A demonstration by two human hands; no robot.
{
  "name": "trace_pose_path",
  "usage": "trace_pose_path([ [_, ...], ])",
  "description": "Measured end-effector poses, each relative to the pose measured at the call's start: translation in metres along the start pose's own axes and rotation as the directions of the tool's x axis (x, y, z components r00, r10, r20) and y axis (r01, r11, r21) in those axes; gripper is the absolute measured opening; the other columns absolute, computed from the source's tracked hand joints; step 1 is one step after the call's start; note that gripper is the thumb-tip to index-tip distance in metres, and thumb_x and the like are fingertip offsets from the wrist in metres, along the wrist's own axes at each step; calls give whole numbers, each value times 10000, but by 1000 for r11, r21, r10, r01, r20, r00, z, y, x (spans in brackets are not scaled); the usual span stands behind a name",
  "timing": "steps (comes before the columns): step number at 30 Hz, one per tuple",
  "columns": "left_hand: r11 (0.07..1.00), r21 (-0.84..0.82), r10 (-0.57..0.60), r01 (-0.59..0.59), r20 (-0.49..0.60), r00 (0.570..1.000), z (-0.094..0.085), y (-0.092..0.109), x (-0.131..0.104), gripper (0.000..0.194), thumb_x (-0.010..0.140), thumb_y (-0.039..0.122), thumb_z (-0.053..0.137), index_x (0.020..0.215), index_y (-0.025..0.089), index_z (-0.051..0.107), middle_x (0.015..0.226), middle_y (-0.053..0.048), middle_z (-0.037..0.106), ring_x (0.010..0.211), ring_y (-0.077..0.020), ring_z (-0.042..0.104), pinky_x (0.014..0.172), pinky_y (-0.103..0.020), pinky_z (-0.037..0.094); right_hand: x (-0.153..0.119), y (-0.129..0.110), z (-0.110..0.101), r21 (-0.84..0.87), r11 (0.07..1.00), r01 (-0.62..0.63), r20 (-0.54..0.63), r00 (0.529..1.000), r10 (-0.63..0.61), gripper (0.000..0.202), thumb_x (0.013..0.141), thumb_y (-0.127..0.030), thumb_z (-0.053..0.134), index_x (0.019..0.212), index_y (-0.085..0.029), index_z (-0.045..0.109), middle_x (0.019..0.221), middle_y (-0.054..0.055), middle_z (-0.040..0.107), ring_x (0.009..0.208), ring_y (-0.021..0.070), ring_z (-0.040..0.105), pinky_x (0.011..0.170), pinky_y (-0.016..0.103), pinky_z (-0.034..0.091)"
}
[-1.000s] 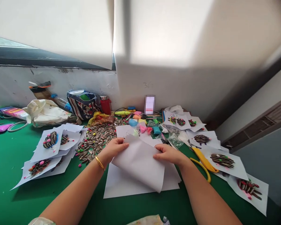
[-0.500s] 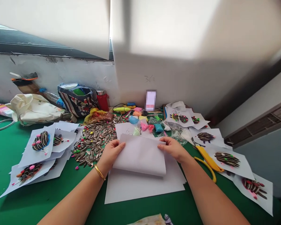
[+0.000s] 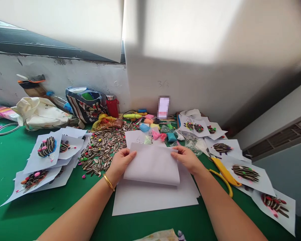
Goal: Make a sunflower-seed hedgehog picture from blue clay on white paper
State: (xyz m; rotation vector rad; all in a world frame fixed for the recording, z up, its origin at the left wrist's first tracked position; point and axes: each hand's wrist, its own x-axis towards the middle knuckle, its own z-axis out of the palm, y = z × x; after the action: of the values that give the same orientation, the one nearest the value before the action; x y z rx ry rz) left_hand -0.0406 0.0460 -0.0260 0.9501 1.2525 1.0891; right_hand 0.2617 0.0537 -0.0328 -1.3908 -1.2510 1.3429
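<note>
A white sheet of paper point(image 3: 152, 167) is bent over toward me above more white paper point(image 3: 153, 201) lying on the green table. My left hand point(image 3: 121, 162), with a gold bangle at the wrist, pinches the sheet's upper left corner between thumb and fingers. At the upper right corner my right hand point(image 3: 188, 159) pinches the same sheet. Striped sunflower seeds point(image 3: 100, 150) are heaped beyond my left hand. Colourful clay packets point(image 3: 163, 136) sit just past the sheet's far edge.
Papers with seed figures lie at left point(image 3: 43, 152) and right point(image 3: 248, 172). A yellow tool point(image 3: 225, 172) rests beside my right forearm. Along the wall stand a striped bag point(image 3: 86, 103), a red bottle point(image 3: 112, 106) and a blurred phone-like rectangle point(image 3: 163, 107).
The view has shifted slightly, so most things appear a little further right. Both hands keep their hold on the bent sheet, whose shape is nearly the same.
</note>
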Motion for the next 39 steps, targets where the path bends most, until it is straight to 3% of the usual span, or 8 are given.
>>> trace_pose_path([
  [13, 1000, 20, 14, -14, -13, 1000, 1, 2, -1, 447, 580, 508, 819, 694, 151, 575, 598, 25, 587, 487, -85, 490, 439, -189, 373, -1, -6, 1, 39, 999, 17, -12, 1000, -16, 384, 625, -434, 806, 899, -187, 697, 846, 24, 687, 774, 188, 605, 717, 303, 458],
  [39, 997, 66, 44, -42, -27, 999, -1, -1, 2, 422, 594, 516, 799, 695, 161, 596, 608, 18, 593, 497, -105, 499, 449, -205, 368, 2, 0, -2, -84, 994, 69, -28, 997, -71, 368, 675, -454, 748, 913, -181, 683, 830, 28, 661, 765, 189, 577, 689, 300, 440],
])
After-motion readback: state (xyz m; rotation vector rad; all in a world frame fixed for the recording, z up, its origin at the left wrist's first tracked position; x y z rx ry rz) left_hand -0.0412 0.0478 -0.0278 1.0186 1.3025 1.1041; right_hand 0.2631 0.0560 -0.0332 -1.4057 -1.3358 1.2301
